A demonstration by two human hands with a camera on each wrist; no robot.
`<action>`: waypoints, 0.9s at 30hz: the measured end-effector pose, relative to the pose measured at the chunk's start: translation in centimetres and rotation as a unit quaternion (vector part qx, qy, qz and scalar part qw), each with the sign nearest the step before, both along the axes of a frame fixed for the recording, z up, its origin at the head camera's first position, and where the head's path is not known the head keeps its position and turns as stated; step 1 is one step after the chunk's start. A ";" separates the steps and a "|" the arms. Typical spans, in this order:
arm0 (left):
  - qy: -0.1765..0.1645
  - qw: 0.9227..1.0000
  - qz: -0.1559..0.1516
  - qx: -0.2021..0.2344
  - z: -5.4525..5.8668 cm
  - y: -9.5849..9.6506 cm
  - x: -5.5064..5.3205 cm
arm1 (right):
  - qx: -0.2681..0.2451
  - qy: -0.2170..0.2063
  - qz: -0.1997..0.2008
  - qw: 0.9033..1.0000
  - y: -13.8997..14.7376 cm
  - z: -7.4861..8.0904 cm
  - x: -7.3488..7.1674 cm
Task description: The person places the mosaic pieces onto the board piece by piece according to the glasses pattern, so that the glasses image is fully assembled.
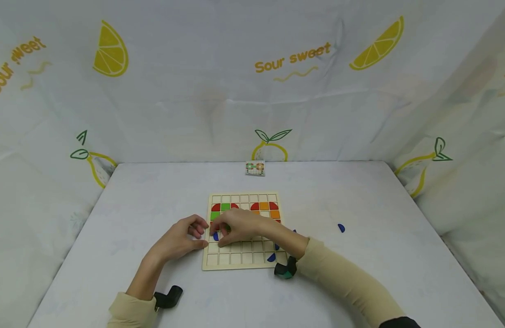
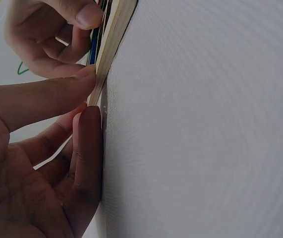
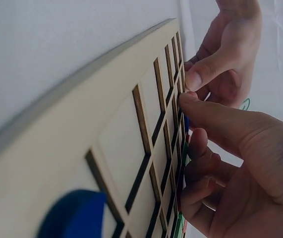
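A pale wooden grid board (image 1: 236,259) lies on the table with red, green and orange pieces in its upper cells. My left hand (image 1: 182,237) is at its left edge, thumb and fingertips against the rim in the left wrist view. Over the left columns, my right hand (image 1: 240,224) has thumb and index finger spread apart at a blue half-round piece (image 1: 216,236), which lies in a left-column cell. The right hand and forearm hide part of the grid. Another blue half-round piece (image 3: 79,215) appears close up in the right wrist view.
A blue half-round piece (image 1: 271,257) lies at the board's lower right, with another blue piece (image 1: 277,247) just above it. Farther right on the table is a separate blue piece (image 1: 341,228). A small pattern card (image 1: 255,168) stands at the back edge before the printed curtain.
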State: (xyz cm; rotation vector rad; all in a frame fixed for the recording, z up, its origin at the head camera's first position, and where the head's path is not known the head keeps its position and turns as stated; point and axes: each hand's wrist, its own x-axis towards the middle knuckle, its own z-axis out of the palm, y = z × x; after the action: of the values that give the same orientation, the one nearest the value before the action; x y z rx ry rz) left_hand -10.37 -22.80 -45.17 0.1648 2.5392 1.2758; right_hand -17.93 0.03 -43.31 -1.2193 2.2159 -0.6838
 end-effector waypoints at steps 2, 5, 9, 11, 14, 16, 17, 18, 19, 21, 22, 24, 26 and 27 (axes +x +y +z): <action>0.000 1.000 0.000 -0.001 0.0 0.0 0.0 | -0.001 0.000 -0.001 1.000 0.1 0.1 0.0; -0.001 1.000 0.001 -0.002 0.1 0.1 0.0 | -0.003 0.001 -0.003 1.000 0.3 0.2 0.1; -0.005 1.000 0.004 -0.002 0.0 0.2 0.0 | -0.009 0.000 0.002 1.000 0.6 0.4 0.1; -0.006 1.000 0.005 -0.002 0.0 0.2 0.0 | -0.014 -0.003 0.001 1.000 0.9 0.4 0.0; -0.008 1.000 0.009 -0.004 0.0 0.2 0.0 | -0.025 -0.010 -0.008 1.000 1.6 0.8 -0.2; -0.008 1.000 0.011 -0.004 -0.1 0.2 0.0 | -0.031 -0.014 -0.018 0.999 2.2 1.1 -0.4; -0.008 1.000 0.013 -0.005 -0.1 0.2 0.0 | -0.034 -0.015 -0.021 0.999 2.6 1.4 -0.5; -0.008 1.000 0.015 -0.006 -0.1 0.3 0.0 | -0.036 -0.016 -0.025 0.999 3.0 1.6 -0.6; -0.008 1.000 0.016 -0.006 -0.1 0.3 0.1 | -0.039 -0.017 -0.028 0.999 3.5 1.8 -0.6; -0.007 1.000 0.019 -0.008 -0.1 0.3 0.1 | -0.042 -0.010 -0.031 0.999 4.5 2.0 -0.8; -0.007 1.000 0.020 -0.009 -0.1 0.4 0.1 | -0.044 -0.008 -0.033 0.998 5.0 2.0 -0.9; -0.007 1.000 0.023 -0.010 -0.1 0.4 0.1 | -0.045 -0.001 -0.039 0.998 6.2 2.2 -1.0; -0.006 1.000 0.025 -0.011 -0.1 0.4 0.1 | -0.044 0.002 -0.048 0.998 7.4 2.2 -1.1; -0.005 1.000 0.025 -0.011 -0.1 0.5 0.1 | -0.043 0.000 -0.053 0.998 8.0 2.2 -1.1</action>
State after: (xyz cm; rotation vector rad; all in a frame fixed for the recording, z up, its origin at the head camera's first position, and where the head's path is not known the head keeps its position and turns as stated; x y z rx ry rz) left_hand -10.25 -22.34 -45.27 0.0889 2.5632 1.2624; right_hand -19.07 8.06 -41.06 -1.1494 2.2858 -0.8292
